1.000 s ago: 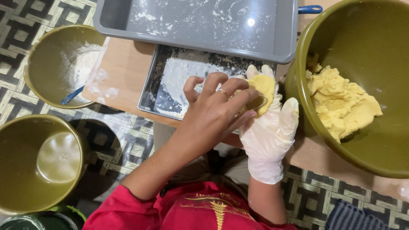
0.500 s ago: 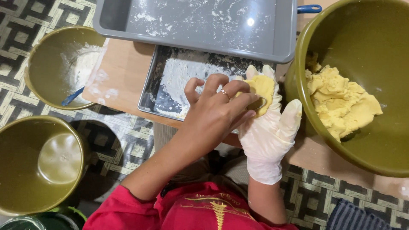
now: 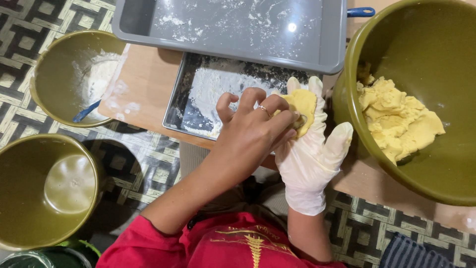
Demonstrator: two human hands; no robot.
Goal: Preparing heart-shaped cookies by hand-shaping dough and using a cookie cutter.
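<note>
My right hand wears a white glove and lies palm up over the edge of a low wooden board. A flattened piece of yellow dough rests on its fingers. My bare left hand, with a ring on one finger, reaches across from the left. Its curled fingertips press on the near edge of the dough piece. Just right of both hands stands a large olive-green bowl with a lump of yellow dough inside.
A floured metal tray lies on the board behind my hands, with a grey plastic tray beyond it. On the patterned floor at left are a green bowl of flour with a blue spoon and another green bowl.
My left fingers have shifted slightly on the dough piece. Both hands stay in the same place.
</note>
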